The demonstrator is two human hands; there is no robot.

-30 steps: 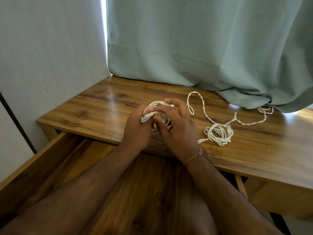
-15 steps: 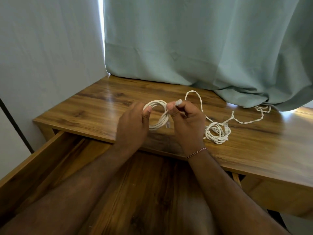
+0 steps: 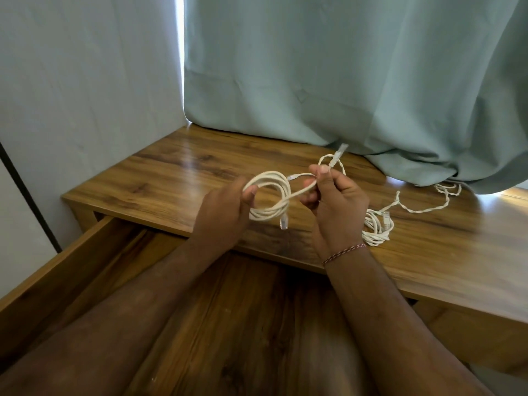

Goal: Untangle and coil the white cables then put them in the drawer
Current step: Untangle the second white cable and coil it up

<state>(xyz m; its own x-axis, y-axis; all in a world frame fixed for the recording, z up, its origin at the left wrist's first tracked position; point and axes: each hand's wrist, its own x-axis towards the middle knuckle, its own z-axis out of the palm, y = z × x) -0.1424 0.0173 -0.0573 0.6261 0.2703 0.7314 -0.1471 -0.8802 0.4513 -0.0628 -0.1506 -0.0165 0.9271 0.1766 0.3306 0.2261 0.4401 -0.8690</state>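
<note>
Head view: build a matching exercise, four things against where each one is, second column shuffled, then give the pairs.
Things:
1. coiled cable
2. cable end
3. tangled cable
4. drawer

Places:
A. lying on the desk by the curtain
B. pulled open below the desk edge
C. gripped by the left hand
D. pinched by the right hand

Pairs: 1-C, 2-D, 3-A, 4-B

Bench (image 3: 183, 172) under the hands: wood-grain top, smooth, glossy, catching window glare. Drawer (image 3: 245, 324) below the wrists: same wood grain, duller sheen. Coiled cable (image 3: 268, 195) between the hands: smooth white plastic jacket, clear plastic plug (image 3: 283, 222). Curtain (image 3: 343, 67) beyond the hands: matt green cloth, soft folds.
</note>
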